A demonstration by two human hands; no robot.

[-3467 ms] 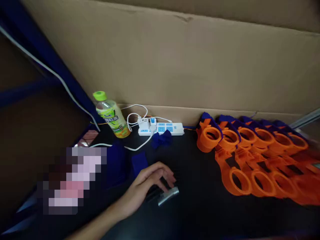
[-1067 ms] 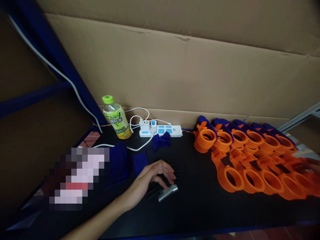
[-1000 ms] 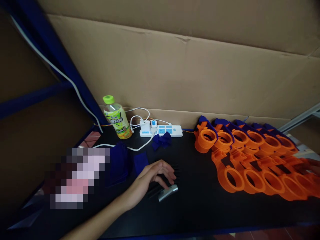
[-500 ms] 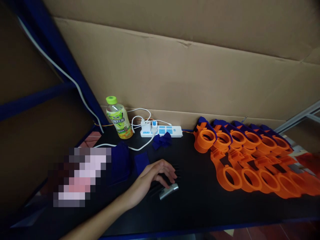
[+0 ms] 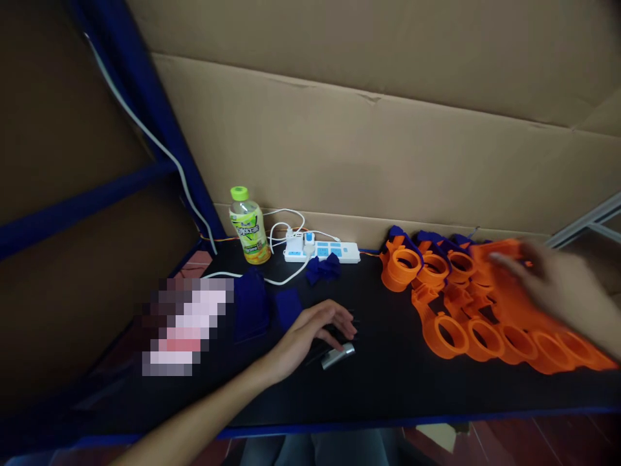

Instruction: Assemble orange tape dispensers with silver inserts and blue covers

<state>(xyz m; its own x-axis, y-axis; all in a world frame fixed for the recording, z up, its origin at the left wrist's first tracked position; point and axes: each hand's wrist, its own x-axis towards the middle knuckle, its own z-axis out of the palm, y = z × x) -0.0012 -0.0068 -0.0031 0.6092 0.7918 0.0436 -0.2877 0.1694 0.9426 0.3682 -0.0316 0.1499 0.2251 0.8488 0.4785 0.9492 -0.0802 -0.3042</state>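
My left hand (image 5: 327,327) rests low over the black tabletop, fingers loosely curved and apart. Its thumb touches or nearly touches a small silver bar-shaped piece (image 5: 338,356); thin dark prongs show beside the fingers, and their kind is unclear. On the right, my right hand (image 5: 548,278) is smeared by motion and grips an orange tape dispenser (image 5: 514,288) above the others. Two rows of orange plastic tape dispensers (image 5: 446,335) with ring hubs stand there. The back-row ones (image 5: 402,264) carry dark blue parts on top.
A green-capped drink bottle (image 5: 250,226) and a white power strip (image 5: 334,252) with cables stand near the cardboard wall (image 5: 363,149). Small blue pieces (image 5: 323,268) lie before the strip. Blue stacks (image 5: 252,307) are left of my hand, beside a pixelated patch. A blue edge (image 5: 310,428) borders the table.
My right hand has come into view from the right and lifted an orange tape dispenser. The view has shifted slightly; my left hand stays by the silver piece.
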